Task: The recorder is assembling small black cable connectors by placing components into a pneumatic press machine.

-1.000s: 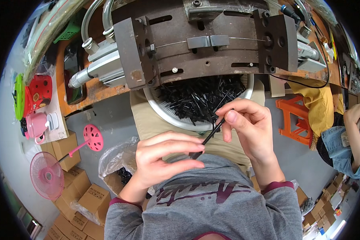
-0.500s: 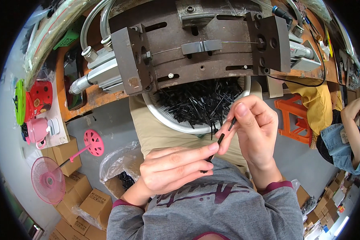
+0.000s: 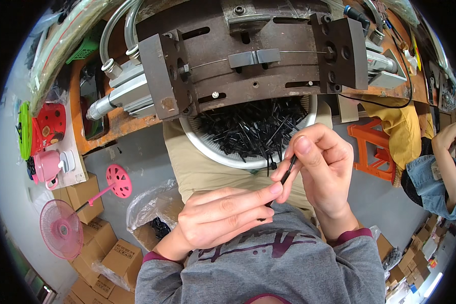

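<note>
My left hand (image 3: 223, 213) is closed on a slim black tube-like piece (image 3: 286, 176), which sticks out past the fingertips up toward the right. Another small dark end (image 3: 261, 220) shows under its lower fingers. Between thumb and fingers, my right hand (image 3: 329, 169) pinches a thinner black pin-like piece (image 3: 293, 160). The two pieces meet end to end; whether one sits inside the other is too small to tell. Just beyond my hands, on my lap, a white basket (image 3: 200, 148) holds many loose black pieces (image 3: 243, 129) of similar shape.
A brown metal fixture (image 3: 213, 43) with a thin rod and a silver cylinder (image 3: 121, 99) spans the wooden bench beyond the basket. Left are a pink fan (image 3: 61, 229) and cardboard boxes (image 3: 121, 261). Right stand an orange stool (image 3: 372, 147) and another person (image 3: 430, 172).
My hands have come slightly closer together. The gap between the two black pieces has closed, and their ends now touch or overlap.
</note>
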